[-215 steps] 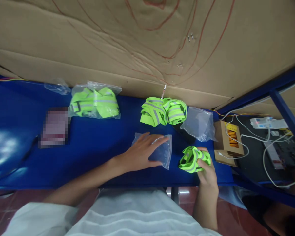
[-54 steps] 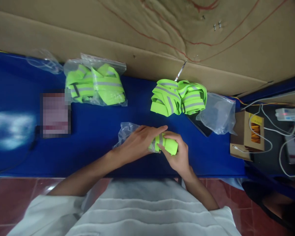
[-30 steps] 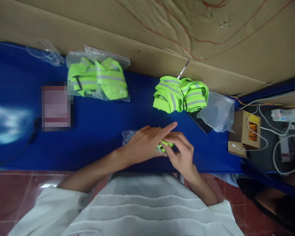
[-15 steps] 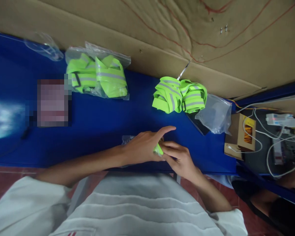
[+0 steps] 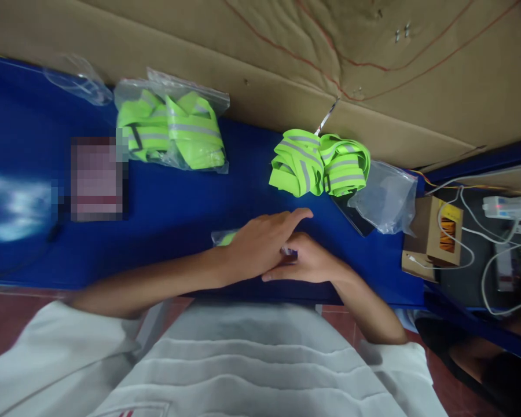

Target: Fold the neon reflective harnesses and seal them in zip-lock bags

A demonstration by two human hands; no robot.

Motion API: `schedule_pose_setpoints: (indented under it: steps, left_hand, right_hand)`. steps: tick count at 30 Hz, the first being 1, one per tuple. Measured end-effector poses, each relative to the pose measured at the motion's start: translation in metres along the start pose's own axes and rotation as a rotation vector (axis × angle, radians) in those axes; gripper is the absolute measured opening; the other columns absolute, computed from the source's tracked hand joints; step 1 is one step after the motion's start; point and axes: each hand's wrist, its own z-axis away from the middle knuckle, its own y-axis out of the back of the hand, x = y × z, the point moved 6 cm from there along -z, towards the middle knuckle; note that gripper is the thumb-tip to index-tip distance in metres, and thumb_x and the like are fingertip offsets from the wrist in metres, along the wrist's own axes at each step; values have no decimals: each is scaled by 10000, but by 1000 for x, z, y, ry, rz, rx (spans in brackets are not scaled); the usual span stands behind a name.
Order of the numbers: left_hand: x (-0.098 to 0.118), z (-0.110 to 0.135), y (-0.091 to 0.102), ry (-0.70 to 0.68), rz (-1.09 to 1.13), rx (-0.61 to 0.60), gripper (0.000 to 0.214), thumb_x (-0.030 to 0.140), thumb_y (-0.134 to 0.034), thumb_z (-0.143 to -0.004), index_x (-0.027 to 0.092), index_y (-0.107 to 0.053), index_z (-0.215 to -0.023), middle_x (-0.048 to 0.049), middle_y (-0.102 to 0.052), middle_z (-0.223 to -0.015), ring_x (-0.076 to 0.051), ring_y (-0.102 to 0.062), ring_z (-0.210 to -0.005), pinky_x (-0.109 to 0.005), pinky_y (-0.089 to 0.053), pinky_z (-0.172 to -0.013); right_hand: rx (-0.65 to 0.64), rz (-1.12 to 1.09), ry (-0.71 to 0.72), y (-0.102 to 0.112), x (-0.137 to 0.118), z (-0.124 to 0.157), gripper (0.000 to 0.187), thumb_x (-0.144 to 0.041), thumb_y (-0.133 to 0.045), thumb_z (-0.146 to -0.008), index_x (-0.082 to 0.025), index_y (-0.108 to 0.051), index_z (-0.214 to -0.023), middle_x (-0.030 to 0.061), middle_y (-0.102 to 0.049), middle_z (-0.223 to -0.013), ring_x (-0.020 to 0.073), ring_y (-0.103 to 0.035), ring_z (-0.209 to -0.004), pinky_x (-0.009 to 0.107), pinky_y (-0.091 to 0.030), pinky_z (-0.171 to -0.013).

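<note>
My left hand (image 5: 258,246) lies back-up over a clear plastic bag (image 5: 218,236) with something neon green in it. Its thumb stretches out to the right; the other fingers are hidden beneath. My right hand (image 5: 315,259) meets it from the right, thumb and fingers curved around a bit of shiny plastic that shows between the hands. Most of the bag is covered. Beyond my hands lie two folded neon-green reflective straps (image 5: 298,165) with grey stripes. Two more such straps in clear bags (image 5: 195,133) rest at the back left.
An empty clear bag (image 5: 384,197) overlaps a dark flat object (image 5: 353,217) on the blue table (image 5: 165,202). A small cardboard box (image 5: 425,237) and white cables stand at the right. A blurred-out item (image 5: 96,179) is on the left. Part of another person shows at lower right.
My right hand has turned and slid left, its thumb now below my left hand. My left hand has moved slightly up and left. More green shows at the bag's left end.
</note>
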Motion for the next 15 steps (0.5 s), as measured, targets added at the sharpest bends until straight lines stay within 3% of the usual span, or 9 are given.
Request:
schedule_pose_setpoints:
  steps: [2,4,7,9,11,15]
  left_hand:
    - [-14,-3,-5,27,237,-100,745,152,-682,-863,255,-352,-1523,-93,-675,-1206,-204,-719,-924,-326,-554,-802]
    - [-31,-3,-6,42,506,-217,856,259,-788,-814,279,-321,-1531,-113,-634,-1288,-190,-720,-940,-308,-572,-780]
    - [-53,1,2,93,764,-305,868,312,-828,-797,286,-356,-1525,-142,-599,-1395,-235,-687,-1187,-359,-579,-926]
    - [-62,6,6,123,815,-327,776,308,-796,-842,260,-404,-1510,-152,-615,-1416,-254,-646,-1292,-386,-559,-1000]
    - [-65,11,7,137,802,-320,714,309,-782,-866,235,-445,-1491,-160,-624,-1433,-265,-633,-1322,-386,-553,-1017]
    - [-66,18,2,197,856,-285,795,315,-770,-875,228,-366,-1554,-181,-663,-1372,-269,-715,-1186,-355,-595,-890]
  right_hand:
    - [-56,-103,-17,-2,8,-6,454,-568,-825,-814,-168,-634,-716,-52,-570,-638,112,-548,-607,229,-441,-542]
    - [-94,-189,0,-1,14,-7,441,-580,-809,-825,-165,-676,-751,-44,-620,-668,127,-606,-635,243,-502,-593]
    - [13,-284,32,11,23,-6,340,-536,-716,-930,-204,-783,-957,29,-782,-937,214,-756,-931,362,-620,-862]
    - [131,-307,46,19,26,-4,282,-485,-671,-979,-245,-808,-1033,52,-806,-1072,245,-764,-1073,433,-611,-984]
    - [192,-283,62,24,23,-2,235,-438,-665,-993,-269,-815,-1057,49,-808,-1115,254,-767,-1104,449,-611,-1008]
    - [220,-116,115,28,9,3,229,-334,-654,-1012,-274,-786,-1188,61,-788,-1202,241,-732,-1194,410,-588,-1038]
